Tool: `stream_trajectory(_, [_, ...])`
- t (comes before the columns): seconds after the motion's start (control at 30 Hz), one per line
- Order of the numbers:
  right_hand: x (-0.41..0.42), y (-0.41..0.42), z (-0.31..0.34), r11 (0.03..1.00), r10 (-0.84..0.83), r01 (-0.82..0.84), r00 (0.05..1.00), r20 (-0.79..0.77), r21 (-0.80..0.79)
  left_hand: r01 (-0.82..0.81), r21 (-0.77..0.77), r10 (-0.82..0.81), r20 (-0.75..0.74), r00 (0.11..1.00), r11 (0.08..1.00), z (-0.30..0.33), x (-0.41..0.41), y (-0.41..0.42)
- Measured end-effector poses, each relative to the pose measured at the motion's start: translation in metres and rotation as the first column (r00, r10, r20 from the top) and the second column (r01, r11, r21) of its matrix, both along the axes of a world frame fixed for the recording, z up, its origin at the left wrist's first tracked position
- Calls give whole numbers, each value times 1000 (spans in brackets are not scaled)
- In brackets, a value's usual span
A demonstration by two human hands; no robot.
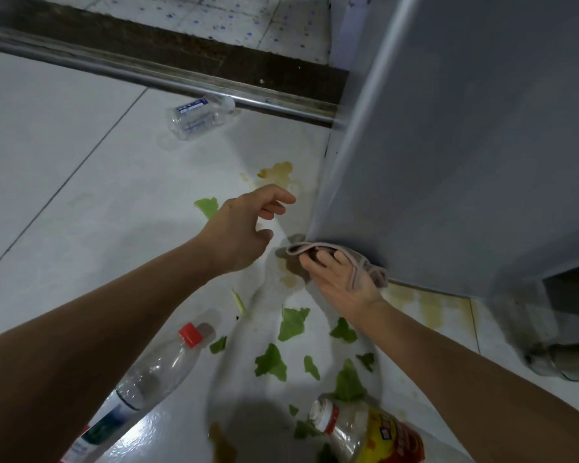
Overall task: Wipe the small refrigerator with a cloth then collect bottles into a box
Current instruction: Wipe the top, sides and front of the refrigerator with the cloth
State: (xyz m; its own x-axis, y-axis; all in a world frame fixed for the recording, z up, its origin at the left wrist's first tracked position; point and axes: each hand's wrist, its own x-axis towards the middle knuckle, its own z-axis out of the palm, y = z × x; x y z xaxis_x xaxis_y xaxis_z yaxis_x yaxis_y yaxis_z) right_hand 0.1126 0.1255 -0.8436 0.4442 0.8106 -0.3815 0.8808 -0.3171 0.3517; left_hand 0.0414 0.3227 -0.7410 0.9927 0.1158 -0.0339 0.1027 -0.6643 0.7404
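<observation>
You have three plastic bottles (199, 117) on the floor, one cloth (355, 259), one refrigerator (465, 128), and roughly a dozen lettuce scraps (270, 362).

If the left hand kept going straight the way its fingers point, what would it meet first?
Probably the refrigerator's lower side wall. The left hand, open and empty, points right and slightly up-frame over the yellowish stain; nothing visible lies between, though depth is unclear.

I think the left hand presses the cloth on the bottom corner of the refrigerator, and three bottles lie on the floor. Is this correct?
Not quite: in the head view the right hand presses the cloth on the bottom corner of the refrigerator; the left hand is empty and open. Three bottles do lie on the floor.
</observation>
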Motion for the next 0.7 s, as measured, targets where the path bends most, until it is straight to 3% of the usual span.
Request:
stream_trajectory(0.13, [-1,-13,-5,994,-87,87,996,-7,60,8,32,-8,2,1000,999,-1,4,-16])
stream_trajectory(0.33, [-3,-55,13,982,40,-73,982,187,172,-148,18,147,42,988,989,-6,26,-49])
stream_trajectory(0.43, [2,-84,12,985,50,-82,976,211,150,-242,8,241,82,967,970,-9,37,-64])
stream_trajectory(0.53, [7,-114,13,962,7,-74,970,245,265,-323,35,318,96,943,946,-13,41,-69])
stream_trajectory(0.7, [20,-166,8,953,-55,-43,949,311,299,-305,87,294,118,948,948,-17,40,-67])
